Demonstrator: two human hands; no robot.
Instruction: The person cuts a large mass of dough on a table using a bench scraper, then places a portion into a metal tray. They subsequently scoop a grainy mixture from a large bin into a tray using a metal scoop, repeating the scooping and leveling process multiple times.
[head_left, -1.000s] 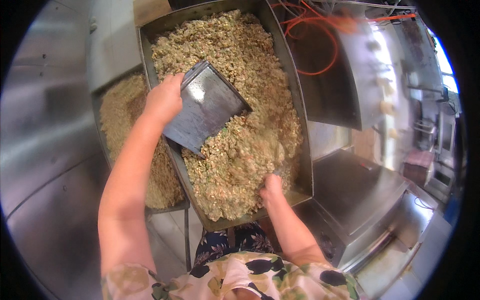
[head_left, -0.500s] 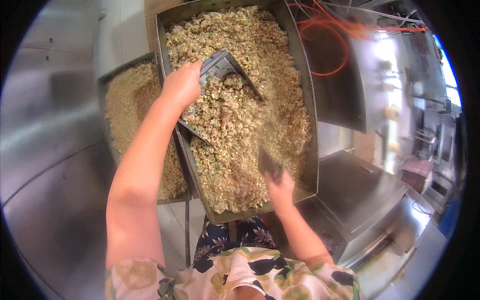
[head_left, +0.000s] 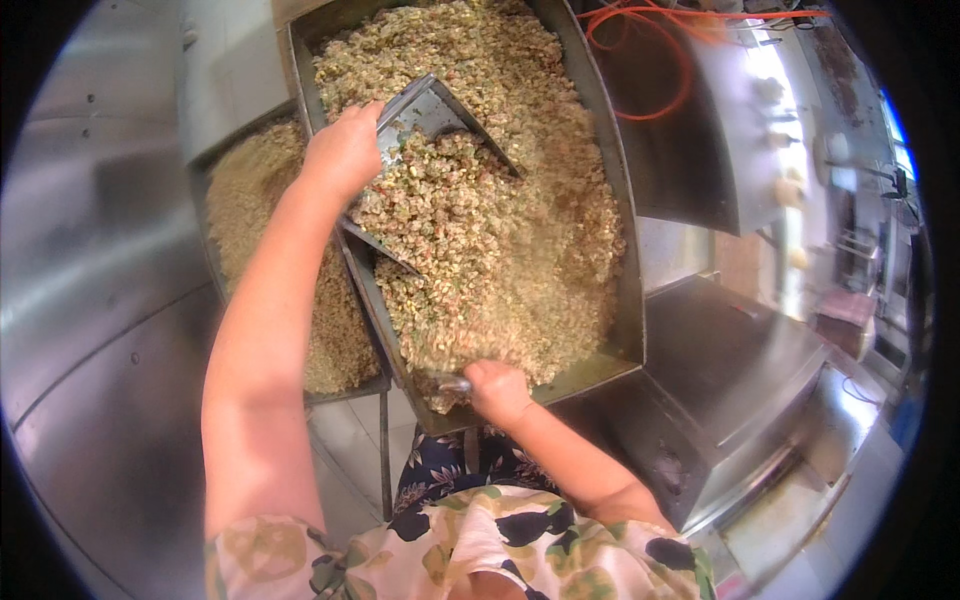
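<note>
A deep metal tray (head_left: 632, 300) holds a coarse, crumbly mixture (head_left: 500, 250) of pale grains with green and reddish bits. My left hand (head_left: 343, 150) is closed on the back of a wide metal scoop (head_left: 432, 108), shaped like a dustpan. The scoop lies tilted in the mixture by the tray's left side, with a heap of it inside. Near the tray's front end, my right hand (head_left: 498, 392) grips a metal scraper (head_left: 454, 383). Its blade points left and is blurred and partly buried in the mixture.
A second, lower tray (head_left: 345, 388) of similar mixture stands at the left, partly under my left arm. Large metal panels (head_left: 100, 330) fill the far left. To the right are a dark metal box (head_left: 720, 360) and an orange hose (head_left: 690, 85).
My right hand has swung down and left with the scraper, from the tray's right-middle to its front. My left hand and the scoop have shifted slightly up and left in view.
</note>
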